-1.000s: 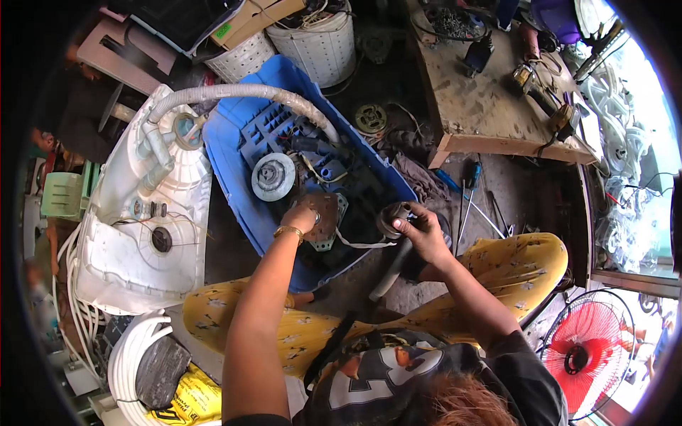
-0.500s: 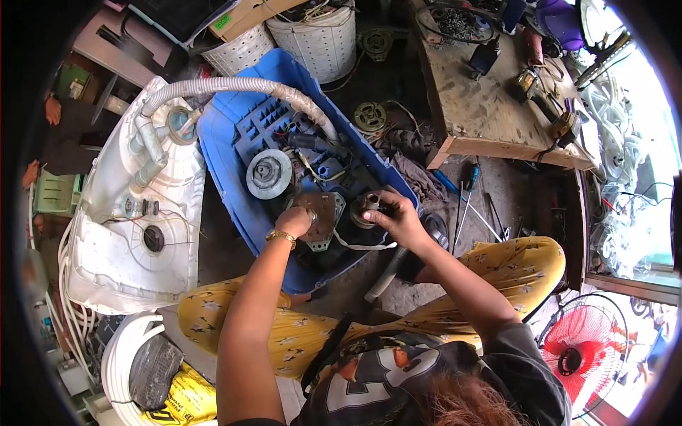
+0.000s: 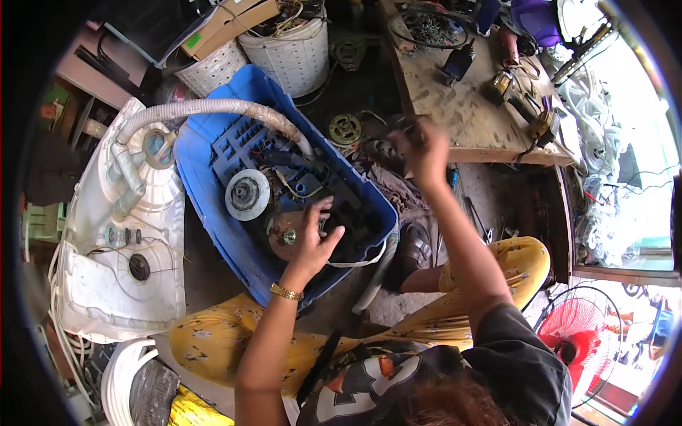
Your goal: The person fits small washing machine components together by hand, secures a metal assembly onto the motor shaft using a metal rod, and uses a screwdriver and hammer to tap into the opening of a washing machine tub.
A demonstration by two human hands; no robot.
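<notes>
Head view: the person sits with knees apart at a blue casing, inside which lies a round brown plate with a metal nut near its middle. The left hand is over the right part of this plate, fingers spread and thumb standing well apart from them, with nothing seen in its grasp; whether the fingertips touch the plate cannot be told. A gold-coloured bracelet circles the left wrist. The right hand is raised outside the casing, near the front edge of a wooden bench. It is blurred, with a dark shape at its fingers; whether they grip anything cannot be determined. A grey wheel lies in the casing, just beside the plate on its upper left side. A white strap runs along the casing's near end and bends upward at its right corner. A grey corrugated hose arches over the casing's far part from a white moulded panel, which lies to the left. A round metal part is on the floor beyond the casing, and a crumpled cloth lies close to its right side. A power drill is on the bench. A fan with red blades stands at lower right.
</notes>
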